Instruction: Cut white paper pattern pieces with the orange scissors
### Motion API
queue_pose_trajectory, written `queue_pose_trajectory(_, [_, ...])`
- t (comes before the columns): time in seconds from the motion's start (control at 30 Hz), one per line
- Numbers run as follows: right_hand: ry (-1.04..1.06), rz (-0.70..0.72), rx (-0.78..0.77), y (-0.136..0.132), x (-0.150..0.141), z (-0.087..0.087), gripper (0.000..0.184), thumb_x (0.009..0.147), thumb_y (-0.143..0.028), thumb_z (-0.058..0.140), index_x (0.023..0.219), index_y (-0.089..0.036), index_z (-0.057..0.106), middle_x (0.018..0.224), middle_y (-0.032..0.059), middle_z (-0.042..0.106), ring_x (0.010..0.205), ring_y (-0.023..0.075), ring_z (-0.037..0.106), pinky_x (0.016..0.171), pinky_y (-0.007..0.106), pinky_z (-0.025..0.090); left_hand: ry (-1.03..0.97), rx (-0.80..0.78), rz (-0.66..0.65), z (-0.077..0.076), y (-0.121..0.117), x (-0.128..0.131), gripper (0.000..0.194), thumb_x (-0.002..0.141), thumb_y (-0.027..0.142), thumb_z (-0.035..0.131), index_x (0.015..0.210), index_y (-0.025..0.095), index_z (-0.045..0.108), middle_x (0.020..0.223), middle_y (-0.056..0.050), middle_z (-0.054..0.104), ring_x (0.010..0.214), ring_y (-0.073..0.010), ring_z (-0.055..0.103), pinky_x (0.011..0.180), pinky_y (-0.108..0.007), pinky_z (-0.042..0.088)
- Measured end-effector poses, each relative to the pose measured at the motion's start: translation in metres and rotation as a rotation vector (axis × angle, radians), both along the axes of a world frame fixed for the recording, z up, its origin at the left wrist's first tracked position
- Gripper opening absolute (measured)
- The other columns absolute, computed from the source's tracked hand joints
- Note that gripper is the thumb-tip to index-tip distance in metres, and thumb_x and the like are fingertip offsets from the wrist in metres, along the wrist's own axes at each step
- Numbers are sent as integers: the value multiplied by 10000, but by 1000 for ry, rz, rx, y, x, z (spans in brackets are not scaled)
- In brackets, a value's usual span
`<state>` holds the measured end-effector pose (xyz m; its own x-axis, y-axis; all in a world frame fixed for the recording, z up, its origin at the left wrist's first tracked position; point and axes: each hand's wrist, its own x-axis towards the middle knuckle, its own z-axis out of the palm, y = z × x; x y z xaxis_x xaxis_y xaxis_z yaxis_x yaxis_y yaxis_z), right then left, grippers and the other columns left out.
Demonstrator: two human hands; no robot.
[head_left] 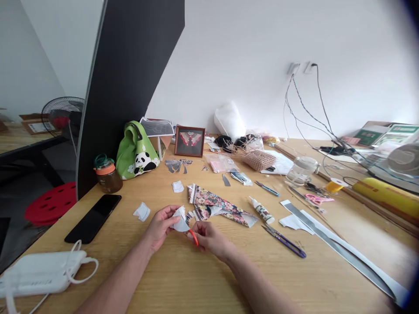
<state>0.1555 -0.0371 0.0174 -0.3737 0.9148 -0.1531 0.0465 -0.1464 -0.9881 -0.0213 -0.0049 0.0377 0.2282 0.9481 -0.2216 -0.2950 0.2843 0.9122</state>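
Observation:
My left hand (163,224) pinches a small pale piece of fabric (181,223) between thumb and fingers. Around the handles of orange-handled scissors (194,237) my right hand (207,237) is closed, and their blades point at the piece, mostly hidden by it. Just beyond my hands lies a folded floral cloth (218,203) with a pale underside. Two small white cut pieces rest nearby, one a white scrap (142,211) left of my left hand, the other a white square (177,186) farther back.
On the right are a glue bottle (262,210), purple thread snips (284,240), a long grey strip (337,246) and a glass jar (300,170). A phone (93,218), power bank (42,272) and drink bottle (108,176) stand left. Behind are a panda bag (135,150) and framed butterfly (190,141).

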Motion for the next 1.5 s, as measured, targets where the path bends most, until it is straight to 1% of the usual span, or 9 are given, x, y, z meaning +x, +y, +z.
queue_pose_trajectory(0.13, [23,29,-23,1,1,-1,444,686,-553,703,641,-161,499,521,-61,463,404,46,354,381,190,224,12,16,-12,-1,2,-1,457,536,258,819,951,141,666,851,-48,684,696,-145,607,621,-252,442])
queue_pose_trajectory(0.23, [51,33,-56,1,2,-1,443,662,-534,730,645,-155,501,534,-58,478,402,42,368,386,191,236,18,11,-15,-4,3,-3,476,527,254,826,957,137,659,854,-51,686,706,-146,605,631,-252,444])
queue_pose_trajectory(0.33, [65,51,-86,1,3,-1,439,650,-524,743,662,-152,511,543,-57,491,393,36,368,384,190,219,29,4,-19,-6,5,-4,490,537,247,823,982,138,649,838,-45,685,693,-135,596,632,-245,443])
queue_pose_trajectory(0.53, [80,80,-123,0,4,3,449,645,-528,743,658,-150,501,553,-50,502,405,39,397,401,189,240,45,11,-47,-5,5,-4,471,566,245,806,994,138,641,822,-45,685,703,-137,598,648,-251,452])
queue_pose_trajectory(0.8, [75,108,-108,0,5,4,451,655,-530,739,661,-152,493,552,-50,501,414,40,402,405,185,249,52,15,-42,-6,5,-5,469,567,237,798,996,132,640,805,-46,688,681,-133,600,632,-245,454])
queue_pose_trajectory(1.17, [72,82,-70,1,3,3,440,667,-527,732,648,-156,496,538,-47,496,421,48,378,413,192,249,76,23,-29,-1,3,-4,454,563,231,789,983,140,646,770,-30,682,654,-126,591,619,-238,445])
queue_pose_trajectory(1.5, [18,72,-50,-1,4,0,437,681,-533,722,646,-160,497,530,-53,478,420,49,356,406,198,228,72,23,-22,-2,4,-3,462,558,231,794,985,137,645,777,-34,678,670,-130,587,632,-245,449])
